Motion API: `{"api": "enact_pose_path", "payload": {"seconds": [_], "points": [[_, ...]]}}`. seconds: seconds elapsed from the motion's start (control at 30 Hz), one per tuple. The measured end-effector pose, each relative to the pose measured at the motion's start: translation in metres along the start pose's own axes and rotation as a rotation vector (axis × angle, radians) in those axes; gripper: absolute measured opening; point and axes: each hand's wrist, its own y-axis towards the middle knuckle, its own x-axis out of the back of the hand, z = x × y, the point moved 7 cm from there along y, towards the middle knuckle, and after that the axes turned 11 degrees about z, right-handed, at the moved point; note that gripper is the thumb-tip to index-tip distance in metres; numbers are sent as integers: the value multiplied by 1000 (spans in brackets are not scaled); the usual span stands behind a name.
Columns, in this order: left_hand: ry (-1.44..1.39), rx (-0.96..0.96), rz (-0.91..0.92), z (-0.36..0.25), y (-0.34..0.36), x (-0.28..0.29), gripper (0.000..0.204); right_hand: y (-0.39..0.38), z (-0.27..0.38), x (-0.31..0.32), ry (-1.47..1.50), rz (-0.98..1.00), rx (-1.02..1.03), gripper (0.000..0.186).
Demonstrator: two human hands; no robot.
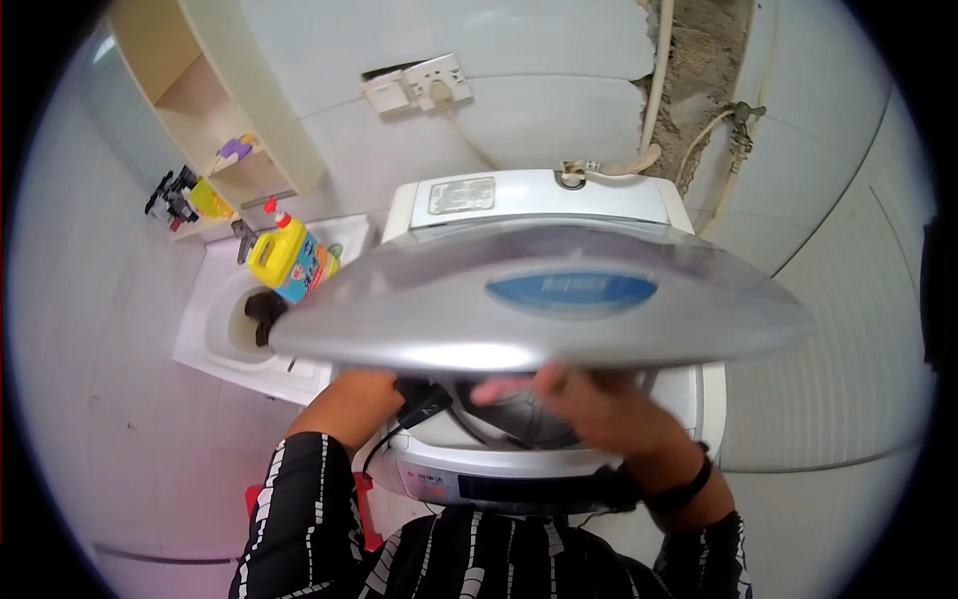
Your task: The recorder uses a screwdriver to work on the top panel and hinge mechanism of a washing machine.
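Note:
A silver washing machine lid with a blue oval badge stands raised and tilted, slightly blurred. Beneath its front edge shows part of the dark drum opening of the white washing machine. My right hand is at the lid's lower edge, fingers stretched to the left and smeared by motion; it appears to touch the edge. My left forearm reaches under the lid's left part, so the lid hides that hand and its fingers. A black strapped device with a cable sits at my left wrist.
At left, a white sink holds a dark cloth, with a yellow jug with a red pump on its rim. Above are a shelf cabinet and wall socket. Behind the machine run a hose and tap.

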Motion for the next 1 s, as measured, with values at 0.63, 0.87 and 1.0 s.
{"api": "enact_pose_path", "payload": {"seconds": [0.63,0.87,1.0], "points": [[-123,71,-117,-3,1,-1,48,110,50,123,-956,-480,-112,25],[-186,29,-122,-4,4,-2,48,93,83,179,-1872,-613,-90,75],[-214,65,-81,4,10,-7,48,93,71,218,-1757,-507,40,56]]}}
